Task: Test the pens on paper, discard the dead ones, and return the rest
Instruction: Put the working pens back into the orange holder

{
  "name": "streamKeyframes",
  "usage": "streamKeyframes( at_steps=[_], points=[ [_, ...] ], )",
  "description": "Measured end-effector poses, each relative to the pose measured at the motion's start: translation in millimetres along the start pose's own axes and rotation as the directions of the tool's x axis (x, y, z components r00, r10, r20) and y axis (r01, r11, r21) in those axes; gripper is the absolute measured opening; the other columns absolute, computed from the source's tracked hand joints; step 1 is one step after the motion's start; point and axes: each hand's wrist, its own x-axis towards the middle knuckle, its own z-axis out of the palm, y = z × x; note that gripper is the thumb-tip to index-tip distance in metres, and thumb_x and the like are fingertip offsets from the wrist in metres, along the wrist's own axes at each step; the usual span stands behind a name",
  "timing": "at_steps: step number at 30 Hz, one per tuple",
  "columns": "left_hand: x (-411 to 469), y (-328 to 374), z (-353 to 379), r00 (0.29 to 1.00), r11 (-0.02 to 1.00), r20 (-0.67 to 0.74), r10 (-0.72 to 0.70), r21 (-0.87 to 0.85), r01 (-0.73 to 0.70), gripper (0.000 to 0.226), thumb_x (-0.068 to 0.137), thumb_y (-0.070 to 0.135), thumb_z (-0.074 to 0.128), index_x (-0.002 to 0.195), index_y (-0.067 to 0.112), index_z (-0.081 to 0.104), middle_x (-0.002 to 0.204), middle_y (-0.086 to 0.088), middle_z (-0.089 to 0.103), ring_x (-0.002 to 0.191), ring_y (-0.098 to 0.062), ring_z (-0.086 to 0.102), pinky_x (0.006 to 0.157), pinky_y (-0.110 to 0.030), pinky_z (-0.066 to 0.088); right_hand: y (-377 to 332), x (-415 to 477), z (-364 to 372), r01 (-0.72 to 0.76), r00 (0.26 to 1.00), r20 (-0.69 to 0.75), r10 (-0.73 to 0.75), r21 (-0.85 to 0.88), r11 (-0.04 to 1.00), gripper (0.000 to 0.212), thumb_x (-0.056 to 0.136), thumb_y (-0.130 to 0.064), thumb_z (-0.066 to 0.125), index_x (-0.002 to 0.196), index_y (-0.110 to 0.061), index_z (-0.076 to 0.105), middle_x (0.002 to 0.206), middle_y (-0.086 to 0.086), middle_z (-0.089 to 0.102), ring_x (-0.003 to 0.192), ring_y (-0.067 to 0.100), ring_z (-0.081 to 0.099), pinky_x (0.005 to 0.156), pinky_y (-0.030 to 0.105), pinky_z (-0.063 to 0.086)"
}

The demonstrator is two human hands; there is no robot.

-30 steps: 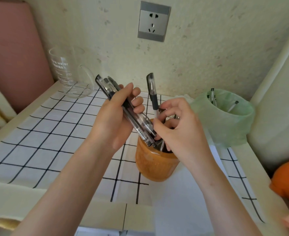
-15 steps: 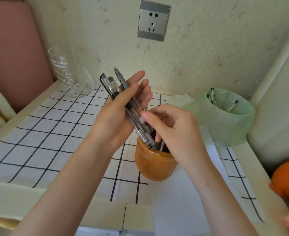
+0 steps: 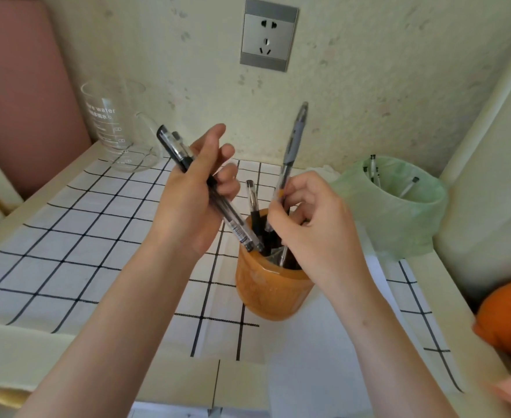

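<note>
Pens point(image 3: 233, 221) slant, gripped by the left hand point(image 3: 187, 203); the right hand point(image 3: 317, 233) pinches a grey pen point(image 3: 293, 140) upright.

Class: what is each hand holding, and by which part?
Left hand grips a bundle of pens mid-barrel; right hand pinches a grey-grip pen by its clear barrel.

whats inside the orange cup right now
A few pens stand in the orange cup: a black-capped pen, and a grey-grip pen that the right hand pinches. The right hand and the cup's wall cover the pens' lower ends and the bottom.
</note>
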Motion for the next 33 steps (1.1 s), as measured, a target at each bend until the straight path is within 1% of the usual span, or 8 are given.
streamKeyframes(
  at_steps=[5, 10, 16, 23, 28, 29, 31, 33],
  points=[
    [-2.5, -2.4, 5.2, 0.998, 0.998, -0.046, 0.038, 0.048, -0.036, 0.026, 0.088, 0.037, 0.053, 0.095, 0.017, 0.038, 0.059, 0.008, 0.028, 0.047, -0.004, 0.017, 0.039, -0.013, 0.02, -1.7, -0.9, 1.1, 0.002, 1.0, 0.024, -0.001, -0.023, 1.0, 0.005, 0.083, -0.02, 0.064, 0.08, -0.019, 0.06, 0.07, -0.007, 0.061, 0.053, 0.008, 0.049, 0.051, 0.015, 0.041],
    [-2.9, -5.0, 9.4, 0.997, 0.996, -0.072, 0.008, -0.089, -0.015, 0.016, 0.094, 0.027, 0.047, 0.092, 0.017, 0.036, 0.058, 0.006, 0.032, 0.048, -0.007, 0.021, 0.039, -0.015, 0.023, 0.8, -2.7, 3.3, 0.017, 0.999, 0.036, -0.016, -0.016, 1.0, 0.021, 0.084, -0.012, 0.065, 0.1, -0.022, 0.056, 0.073, -0.004, 0.06, 0.059, 0.01, 0.056, 0.054, 0.014, 0.043],
    [-3.5, -4.4, 14.8, 0.984, 0.986, 0.05, 0.169, 0.0, -0.169, 0.014, 0.099, 0.024, 0.037, 0.098, 0.019, 0.05, 0.064, 0.006, 0.037, 0.055, -0.007, 0.032, 0.05, -0.018, 0.032, 3.1, -2.5, 1.7, 0.022, 1.0, 0.004, -0.022, -0.051, 0.998, 0.007, 0.084, -0.021, 0.067, 0.08, -0.017, 0.063, 0.073, -0.006, 0.061, 0.058, 0.007, 0.053, 0.053, 0.011, 0.04],
    [-7.4, -12.1, 14.0, 0.979, 0.931, 0.092, 0.179, 0.306, -0.199, 0.019, 0.098, 0.028, 0.04, 0.104, 0.028, 0.058, 0.078, 0.008, 0.05, 0.077, -0.005, 0.049, 0.066, -0.016, 0.042, 4.5, 0.0, -0.4, 0.035, 0.998, -0.057, -0.035, -0.01, 0.999, 0.008, 0.086, -0.019, 0.064, 0.094, -0.017, 0.063, 0.086, -0.005, 0.064, 0.061, 0.01, 0.058, 0.056, 0.013, 0.045],
    [-13.7, -25.9, 12.5, 0.982, 0.728, 0.143, 0.124, 0.659, -0.188, 0.022, 0.095, 0.037, 0.045, 0.11, 0.041, 0.059, 0.093, 0.012, 0.048, 0.102, -0.021, 0.052, 0.096, -0.033, 0.044, 3.4, -0.6, -8.1, 0.108, 0.981, -0.164, -0.104, 0.016, 0.994, 0.004, 0.087, -0.013, 0.061, 0.088, -0.017, 0.063, 0.081, -0.004, 0.063, 0.061, 0.015, 0.057, 0.058, 0.022, 0.048],
    [-14.9, -25.9, 12.2, 0.974, 0.675, 0.175, 0.145, 0.702, -0.227, 0.023, 0.095, 0.035, 0.045, 0.113, 0.04, 0.058, 0.101, 0.012, 0.052, 0.106, -0.015, 0.051, 0.098, -0.031, 0.041, 3.7, -0.8, -10.5, 0.119, 0.975, -0.192, -0.11, 0.034, 0.992, 0.005, 0.088, -0.013, 0.061, 0.088, -0.017, 0.063, 0.081, -0.004, 0.063, 0.061, 0.016, 0.057, 0.057, 0.023, 0.048],
    [-16.9, -25.3, 9.9, 0.957, 0.616, 0.249, 0.152, 0.733, -0.288, 0.026, 0.095, 0.029, 0.048, 0.118, 0.036, 0.056, 0.117, 0.01, 0.057, 0.112, -0.002, 0.051, 0.097, -0.024, 0.041, 5.6, -1.1, -16.1, 0.129, 0.962, -0.249, -0.11, 0.062, 0.99, 0.006, 0.088, -0.012, 0.061, 0.088, -0.017, 0.064, 0.08, -0.006, 0.062, 0.059, 0.015, 0.055, 0.056, 0.019, 0.043],
    [-22.0, -25.5, 7.7, 0.956, 0.644, 0.286, 0.073, 0.718, -0.264, 0.032, 0.094, 0.026, 0.049, 0.124, 0.038, 0.052, 0.108, 0.001, 0.064, 0.105, -0.01, 0.06, 0.094, -0.03, 0.049, 8.9, -0.9, -20.1, 0.122, 0.949, -0.302, -0.095, 0.07, 0.99, 0.006, 0.088, -0.012, 0.061, 0.089, -0.017, 0.064, 0.08, -0.009, 0.062, 0.058, 0.009, 0.051, 0.056, 0.015, 0.038]
  ],
)
